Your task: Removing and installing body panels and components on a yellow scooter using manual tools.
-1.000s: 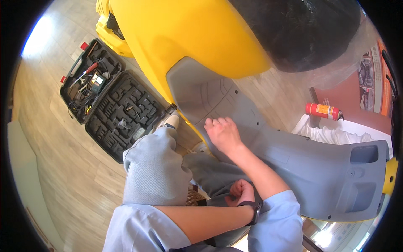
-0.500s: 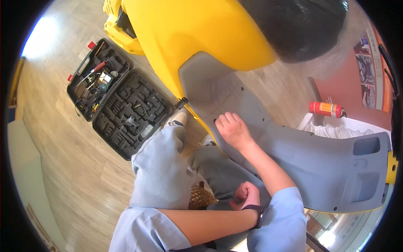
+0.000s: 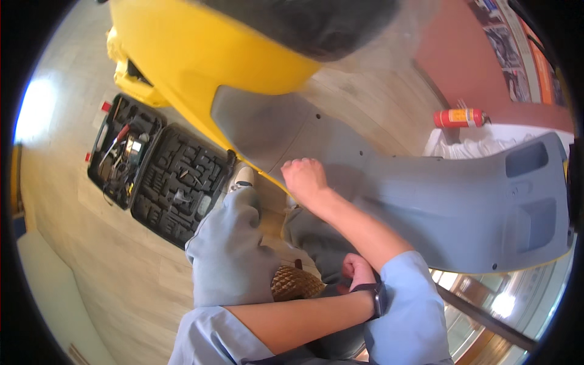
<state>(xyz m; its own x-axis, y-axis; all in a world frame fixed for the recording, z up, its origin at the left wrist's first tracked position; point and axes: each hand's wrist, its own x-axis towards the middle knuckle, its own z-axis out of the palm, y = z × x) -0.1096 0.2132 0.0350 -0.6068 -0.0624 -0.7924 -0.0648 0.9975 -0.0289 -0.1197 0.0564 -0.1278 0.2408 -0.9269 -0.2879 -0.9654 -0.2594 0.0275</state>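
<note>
My right hand point(image 3: 304, 179) is closed, fingers curled down, over the grey floor panel point(image 3: 426, 201) of a yellow scooter-like body point(image 3: 201, 61), close to the panel's yellow edge. Anything inside its fingers is hidden. Below my right forearm, my left hand point(image 3: 358, 271) is curled into a loose fist near my lap, with nothing showing in it. A dark smartwatch point(image 3: 378, 298) sits on my left wrist. Just left of my right hand, a small black lever point(image 3: 231, 159) sticks out at the yellow edge.
On the wood floor at left lies an open black tool case point(image 3: 176, 182) holding a red-handled screwdriver point(image 3: 118, 139) and cables. A red fire extinguisher point(image 3: 459, 117) lies on a white surface at right. Black plastic-wrapped seat point(image 3: 322, 24) overhangs the top. A woven brown item point(image 3: 295, 283) is between my legs.
The view has turned, so the tool case sits lower left and the panel higher. My right hand has shifted slightly and now covers a dark hole in the panel. Both hands stay curled.
</note>
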